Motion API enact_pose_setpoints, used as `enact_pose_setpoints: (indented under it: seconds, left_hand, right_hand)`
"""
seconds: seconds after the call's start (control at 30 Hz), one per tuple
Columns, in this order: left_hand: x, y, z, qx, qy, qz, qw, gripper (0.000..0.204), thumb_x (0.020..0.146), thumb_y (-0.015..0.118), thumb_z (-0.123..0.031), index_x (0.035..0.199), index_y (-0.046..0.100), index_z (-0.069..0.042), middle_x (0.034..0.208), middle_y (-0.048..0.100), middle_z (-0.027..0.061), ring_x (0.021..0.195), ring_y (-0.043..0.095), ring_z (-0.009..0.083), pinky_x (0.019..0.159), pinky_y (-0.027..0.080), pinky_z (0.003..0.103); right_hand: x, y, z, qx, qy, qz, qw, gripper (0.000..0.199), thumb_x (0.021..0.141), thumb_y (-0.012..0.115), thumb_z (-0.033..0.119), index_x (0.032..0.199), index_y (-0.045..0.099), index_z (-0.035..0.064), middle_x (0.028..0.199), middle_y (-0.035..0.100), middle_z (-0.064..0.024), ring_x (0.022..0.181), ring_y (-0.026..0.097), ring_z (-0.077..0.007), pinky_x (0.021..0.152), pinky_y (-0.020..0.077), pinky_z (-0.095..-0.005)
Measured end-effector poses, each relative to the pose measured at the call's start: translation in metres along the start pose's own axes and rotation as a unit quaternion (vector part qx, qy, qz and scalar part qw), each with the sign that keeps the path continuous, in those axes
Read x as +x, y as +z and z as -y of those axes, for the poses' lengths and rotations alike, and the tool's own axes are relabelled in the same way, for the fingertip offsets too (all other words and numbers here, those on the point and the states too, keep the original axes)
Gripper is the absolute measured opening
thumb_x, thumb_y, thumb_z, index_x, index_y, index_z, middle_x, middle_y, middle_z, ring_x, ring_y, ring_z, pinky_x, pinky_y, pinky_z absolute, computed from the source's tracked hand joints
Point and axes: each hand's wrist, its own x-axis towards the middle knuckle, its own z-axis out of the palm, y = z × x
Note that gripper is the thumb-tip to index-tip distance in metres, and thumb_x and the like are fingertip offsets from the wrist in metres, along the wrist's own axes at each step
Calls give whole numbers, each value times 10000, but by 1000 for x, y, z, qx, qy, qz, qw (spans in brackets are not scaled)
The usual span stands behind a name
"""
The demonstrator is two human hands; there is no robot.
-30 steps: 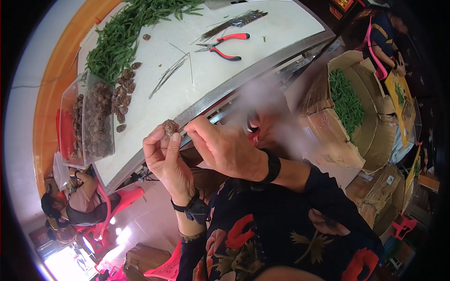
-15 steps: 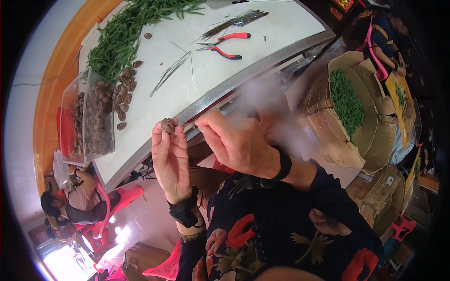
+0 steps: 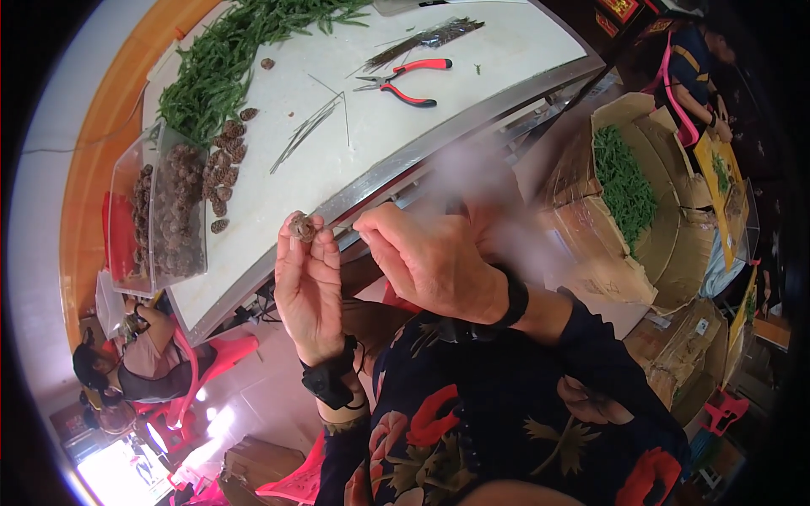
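Just off the table's near edge, my left hand [image 3: 308, 291] pinches a small brown pine cone [image 3: 301, 226] between thumb and fingers. Close to its right, my right hand [image 3: 434, 261] is closed, thumb against forefinger, on what looks like a thin wire running toward the cone. Most of that wire is hidden or too fine to follow. Beyond the hands, several loose wires [image 3: 305, 135] lie on the white tabletop [image 3: 371, 126]. Red-handled pliers [image 3: 396, 82] rest there with their jaws apart. More pine cones [image 3: 224, 164] are scattered at the left.
A clear bin of pine cones [image 3: 179, 219] stands at the table's left end. Green sprigs [image 3: 211, 84] are heaped behind it. A bundle of wires [image 3: 430, 40] lies at the back. An open cardboard box [image 3: 591, 244] holds more greenery at right. Other people sit nearby.
The left hand and pine cone have shifted very slightly, with the cone turned a little. The right hand stays pinched in nearly the same place.
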Motion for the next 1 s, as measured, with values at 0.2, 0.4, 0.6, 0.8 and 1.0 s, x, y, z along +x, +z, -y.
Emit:
enact_pose_setpoints:
  seconds: [0.2,0.4,0.6,0.8,1.0]
  left_hand:
    - [-2,2,-1,-14,-11,17,1000,286,951,452,-44,1227,437,29,1145,554,169,1038,585,232,921,496,317]
    - [-2,5,3,9,-13,-2,1000,277,948,461,-49,1214,443,27,1124,560,161,1019,588,221,909,498,306]
    - [-3,8,5,55,4,4,998,265,942,487,-63,1192,455,19,1108,564,157,997,590,194,903,497,290]
    - [-4,10,9,95,42,-19,994,258,944,492,-67,1188,460,11,1100,568,158,982,591,182,889,498,278]
    - [-4,5,12,58,34,20,998,260,942,497,-62,1190,465,10,1101,564,169,935,585,174,857,498,272]
  right_hand:
    - [-1,0,2,-1,1,14,1000,26,858,587,35,869,565,29,632,560,-121,541,588,-278,478,428,-345]
    - [1,2,1,12,-3,6,1000,24,863,581,34,879,564,29,628,561,-120,539,589,-280,474,425,-345]
    - [3,1,3,8,-1,6,1000,31,865,577,31,892,563,25,617,560,-125,532,587,-282,471,425,-346]
    - [0,2,-2,30,8,17,999,56,859,585,29,908,560,15,617,566,-134,526,590,-276,468,427,-342]
    - [2,2,-9,145,46,24,988,80,877,576,52,930,560,-6,641,603,-98,498,570,-180,457,422,-300]
